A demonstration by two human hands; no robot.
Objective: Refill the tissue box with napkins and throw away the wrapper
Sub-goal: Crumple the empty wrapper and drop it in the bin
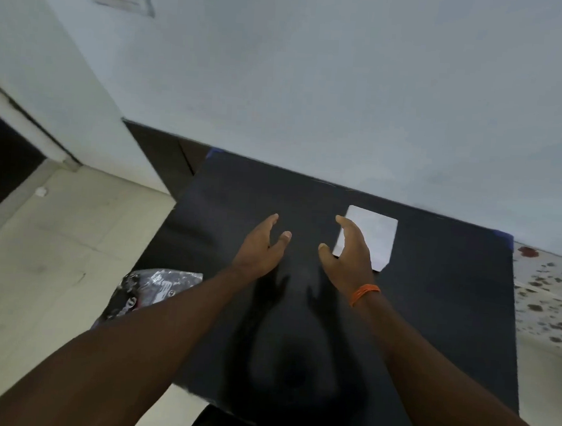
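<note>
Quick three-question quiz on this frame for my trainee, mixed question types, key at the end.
1. True or false: the right hand grips the white pack.
2. Where does the crumpled wrapper lie? A) on the table's middle B) off the table's left edge, lower down C) in the left hand
3. Which wrist wears the orange band?

Key: 1. False: both hands are open and hold nothing; the right one is in front of the pack. 2. B. 3. Right.
</note>
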